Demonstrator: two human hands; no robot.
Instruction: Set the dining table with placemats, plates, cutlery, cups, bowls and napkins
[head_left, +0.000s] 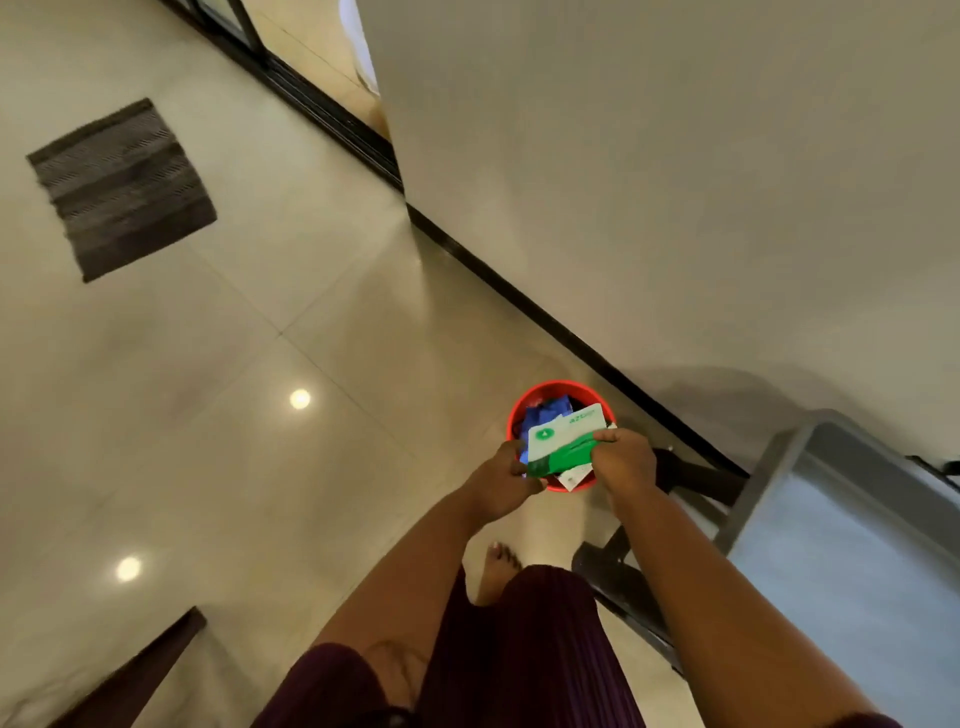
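A green and white packet (563, 436) is held over a red bucket (524, 402) that stands on the floor by the wall. My left hand (501, 480) grips the packet's left end and my right hand (623, 460) grips its right end. Inside the bucket I see blue and white wrappers or packets; what they are is unclear. No plates, cutlery or cups are in view.
A glass-topped table (857, 519) with a dark frame stands at the right. A grey mat (122, 189) lies on the tiled floor at the far left. A dark wooden edge (140, 670) shows at the bottom left. A white wall with black skirting runs diagonally behind the bucket.
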